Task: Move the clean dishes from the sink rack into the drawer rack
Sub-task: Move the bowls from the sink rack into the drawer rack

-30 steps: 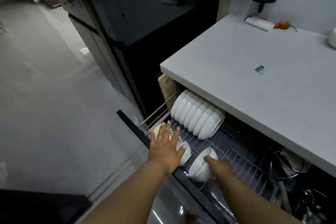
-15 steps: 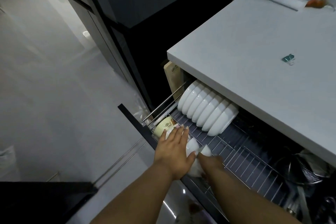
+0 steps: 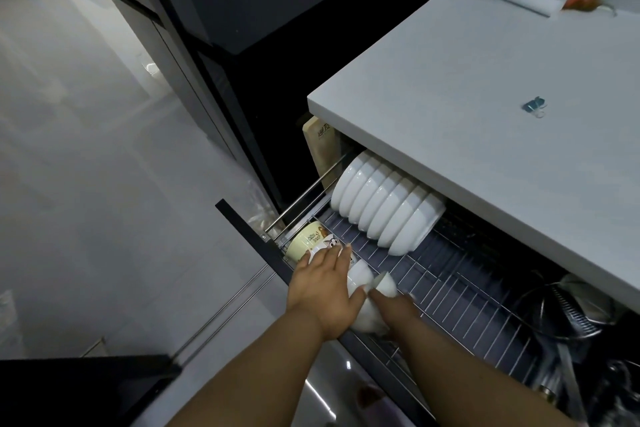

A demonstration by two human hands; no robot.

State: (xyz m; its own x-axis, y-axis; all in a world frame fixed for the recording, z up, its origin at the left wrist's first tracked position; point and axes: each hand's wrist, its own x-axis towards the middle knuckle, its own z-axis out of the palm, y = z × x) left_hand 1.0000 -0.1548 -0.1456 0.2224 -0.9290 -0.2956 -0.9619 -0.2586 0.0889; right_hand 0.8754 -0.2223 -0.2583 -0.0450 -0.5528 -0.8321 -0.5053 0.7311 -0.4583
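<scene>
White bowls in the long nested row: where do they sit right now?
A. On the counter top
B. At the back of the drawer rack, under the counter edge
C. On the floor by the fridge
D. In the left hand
B: the row of white bowls lies on its side on the drawer rack, tucked beneath the counter overhang.

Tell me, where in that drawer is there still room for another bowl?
Bare wire rack lies between the row of white bowls and the dark metal strainers. The near-left corner is crowded: printed cup, small bowls, left hand, right hand.
</scene>
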